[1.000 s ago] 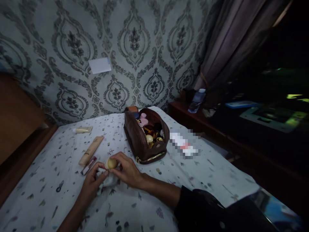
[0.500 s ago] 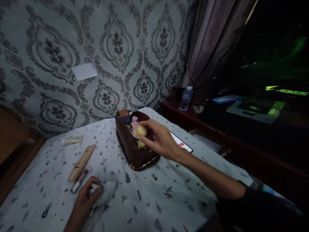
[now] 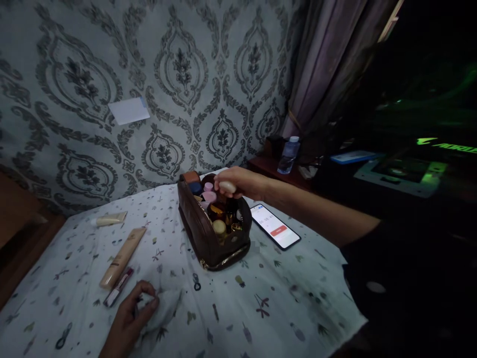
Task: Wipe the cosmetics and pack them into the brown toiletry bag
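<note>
With my right hand (image 3: 242, 181) clamped on a small pale jar (image 3: 227, 187) above the brown bag's (image 3: 197, 229) far right edge — best moved slowly, without knocking the bag — my left hand (image 3: 128, 315) pinches a white cloth (image 3: 168, 304).

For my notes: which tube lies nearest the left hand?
The slim dark-red tube, just beyond the left hand; the tan tube and cream tube lie farther.

A pale container (image 3: 227, 187) (perhaps a jar) hovers over the open brown bag (image 3: 197, 226), crumpled white cloth (image 3: 166, 307) nearer.
</note>
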The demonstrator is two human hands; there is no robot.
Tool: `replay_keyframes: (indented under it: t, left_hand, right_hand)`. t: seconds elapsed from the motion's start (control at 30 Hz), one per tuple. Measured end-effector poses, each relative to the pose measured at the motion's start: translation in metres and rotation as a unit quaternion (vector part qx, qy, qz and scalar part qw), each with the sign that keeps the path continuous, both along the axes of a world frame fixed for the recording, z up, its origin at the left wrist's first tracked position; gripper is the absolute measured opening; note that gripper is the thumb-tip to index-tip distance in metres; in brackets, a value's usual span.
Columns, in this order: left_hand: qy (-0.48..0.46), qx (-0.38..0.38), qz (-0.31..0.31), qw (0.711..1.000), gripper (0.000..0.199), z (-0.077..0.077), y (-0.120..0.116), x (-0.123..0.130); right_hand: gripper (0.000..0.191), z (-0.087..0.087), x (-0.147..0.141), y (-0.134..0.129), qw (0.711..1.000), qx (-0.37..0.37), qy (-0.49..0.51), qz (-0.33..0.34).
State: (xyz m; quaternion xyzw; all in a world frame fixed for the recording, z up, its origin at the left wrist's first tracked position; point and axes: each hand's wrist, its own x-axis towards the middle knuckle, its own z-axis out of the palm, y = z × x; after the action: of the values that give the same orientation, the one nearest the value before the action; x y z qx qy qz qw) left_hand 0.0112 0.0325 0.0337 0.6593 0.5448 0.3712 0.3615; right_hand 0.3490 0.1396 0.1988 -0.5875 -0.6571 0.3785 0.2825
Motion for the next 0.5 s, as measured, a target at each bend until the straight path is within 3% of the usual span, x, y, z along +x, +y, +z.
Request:
replay_keyframes:
  t: [0.07,0.13,0.2,0.37,0.5]
  left_hand:
    - [0.001,0.002,-0.007,1.0,0.03,0.002,0.0,0.0]
    - [0.004,0.0,-0.013,1.0,0.03,0.002,0.001,-0.001]
    - [0.016,-0.011,-0.026,0.999,0.03,0.002,0.004,-0.005]
    - [0.03,-0.019,-0.048,0.998,0.03,-0.003,0.007,-0.012]
    - [0.039,-0.013,-0.071,0.997,0.026,-0.005,0.006,-0.014]
  right_hand:
    - [0.024,0.0,-0.005,0.007,0.98,0.028,-0.194,0.032]
    - [0.031,0.0,-0.013,0.011,0.923,0.04,-0.377,0.071]
    - [0.043,0.0,-0.022,0.013,0.87,0.027,-0.482,0.099]
    - [0.057,-0.002,-0.038,0.02,0.816,-0.005,-0.561,0.137]
    - [0.053,-0.008,-0.044,0.026,0.816,0.004,-0.562,0.136]
